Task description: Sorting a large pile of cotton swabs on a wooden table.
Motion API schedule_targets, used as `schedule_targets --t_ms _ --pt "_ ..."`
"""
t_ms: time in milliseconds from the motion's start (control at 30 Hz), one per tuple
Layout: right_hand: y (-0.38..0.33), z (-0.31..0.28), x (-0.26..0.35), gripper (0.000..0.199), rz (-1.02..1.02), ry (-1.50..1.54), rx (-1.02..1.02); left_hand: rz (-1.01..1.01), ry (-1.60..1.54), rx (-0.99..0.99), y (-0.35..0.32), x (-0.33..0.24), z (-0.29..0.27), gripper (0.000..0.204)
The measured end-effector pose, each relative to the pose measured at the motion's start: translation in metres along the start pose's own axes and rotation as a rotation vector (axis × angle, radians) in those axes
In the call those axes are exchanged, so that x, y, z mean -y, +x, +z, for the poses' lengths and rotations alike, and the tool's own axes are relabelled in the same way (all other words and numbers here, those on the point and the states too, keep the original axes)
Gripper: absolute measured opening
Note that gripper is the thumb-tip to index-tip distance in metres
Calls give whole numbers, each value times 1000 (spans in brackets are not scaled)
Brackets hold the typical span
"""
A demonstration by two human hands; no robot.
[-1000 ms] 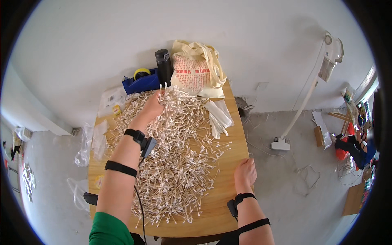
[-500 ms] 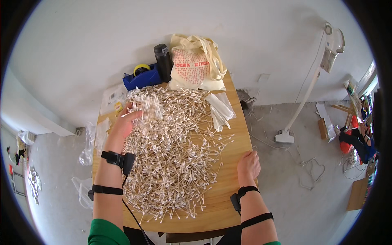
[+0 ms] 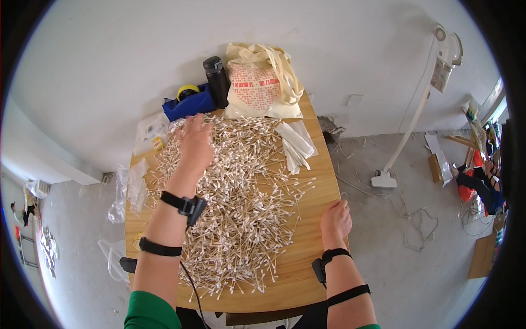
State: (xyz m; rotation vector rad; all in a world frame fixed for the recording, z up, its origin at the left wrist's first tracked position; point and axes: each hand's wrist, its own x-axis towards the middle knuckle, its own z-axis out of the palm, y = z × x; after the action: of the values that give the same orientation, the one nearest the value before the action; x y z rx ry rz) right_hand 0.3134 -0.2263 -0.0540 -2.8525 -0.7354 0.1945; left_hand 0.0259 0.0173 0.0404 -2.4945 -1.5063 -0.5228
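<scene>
Wooden table: cotton swabs lie under the left hand (loosely spread), apart from the curled right hand.

A black bottle stands between a tape dispenser and a tote bag.

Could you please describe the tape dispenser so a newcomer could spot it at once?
Find the wooden table and follow its heap of cotton swabs to the far end. The tape dispenser sits there, left of the black bottle. Unlike the bottle and cream bag, it is blue with a yellow ring.
</scene>
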Motion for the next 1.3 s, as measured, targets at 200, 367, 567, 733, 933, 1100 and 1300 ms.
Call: schedule_targets --t_ms 200,367,567,733,933,1100,1300 --pt "1 -1 -1 32 6 -9 14 -34 36 804 21 -82 35 87" --pt "-1 -6 3 32 12 17 42 -132 128 886 37 -94 44 81" --pt "-3 -8 9 36 5 46 102 -79 81 555 30 -64 77 40" --pt "-2 -5 3 30 7 25 38 -112 -54 451 38 -57 54 39" --pt "-2 -5 2 29 6 32 19 -181 -545 358 42 -35 -13 47" --pt "-3 -5 5 29 -7 41 19 -166 -513 348 15 -19 -67 52" --pt "-2 1 2 31 -10 27 5 -167 -358 532 -30 -19 -87 47"
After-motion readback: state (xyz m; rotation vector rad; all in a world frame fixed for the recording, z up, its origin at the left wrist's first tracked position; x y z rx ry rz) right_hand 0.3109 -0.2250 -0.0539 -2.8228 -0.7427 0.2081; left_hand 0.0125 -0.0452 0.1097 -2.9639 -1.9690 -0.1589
